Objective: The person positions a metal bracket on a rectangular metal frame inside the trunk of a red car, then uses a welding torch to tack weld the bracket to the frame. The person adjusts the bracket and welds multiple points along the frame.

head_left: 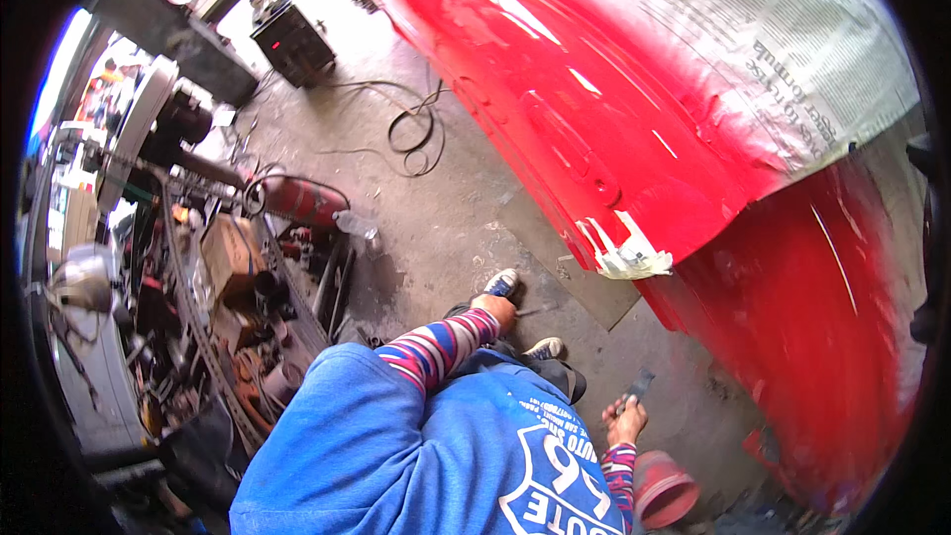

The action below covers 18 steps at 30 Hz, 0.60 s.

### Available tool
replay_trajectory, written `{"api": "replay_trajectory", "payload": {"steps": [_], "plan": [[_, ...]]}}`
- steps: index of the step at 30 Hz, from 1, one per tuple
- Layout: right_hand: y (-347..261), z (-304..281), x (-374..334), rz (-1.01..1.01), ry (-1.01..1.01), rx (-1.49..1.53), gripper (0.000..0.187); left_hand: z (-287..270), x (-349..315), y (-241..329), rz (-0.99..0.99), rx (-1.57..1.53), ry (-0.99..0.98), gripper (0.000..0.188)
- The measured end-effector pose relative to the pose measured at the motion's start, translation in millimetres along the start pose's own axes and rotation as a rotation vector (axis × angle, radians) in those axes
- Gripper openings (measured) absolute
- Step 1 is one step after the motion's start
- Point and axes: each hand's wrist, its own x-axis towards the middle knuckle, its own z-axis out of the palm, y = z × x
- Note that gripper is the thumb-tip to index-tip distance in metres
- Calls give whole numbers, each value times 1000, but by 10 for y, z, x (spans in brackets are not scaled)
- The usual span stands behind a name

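Note:
My left hand (498,311) is low over the concrete floor, just above my shoe; its fingers are too small and partly hidden to read. At the lower right, my right hand (626,422) is closed on a small flat grey piece (640,383), whose exact kind does not show. To the right stretches a glossy red car body panel (555,139), apart from both hands. A patch of whitish masking tape (631,256) sticks to its lower edge. Newspaper (783,50) covers the part above, its border dusted red.
Beside my right forearm stands a red bucket (664,490). On the left are a cluttered metal rack (213,337), a red cylinder (302,200) and a clear bottle (359,226). Farther off, a black box-shaped machine (294,45) stands near cables (416,129) looped on the floor.

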Motion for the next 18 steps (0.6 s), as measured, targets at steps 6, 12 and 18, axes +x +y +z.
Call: {"api": "replay_trajectory", "payload": {"steps": [6,12,18], "plan": [[-72,-1035,202,342,-24,-629,31,171,-422,-412,-544,-386,240,28],[128,-1501,147,240,-57,-999,33,-142,-802,-876,-845,-331,390,76],[37,-1786,358,47,-163,-1459,36,-430,-481,-345,-366,-456,797,53]]}}
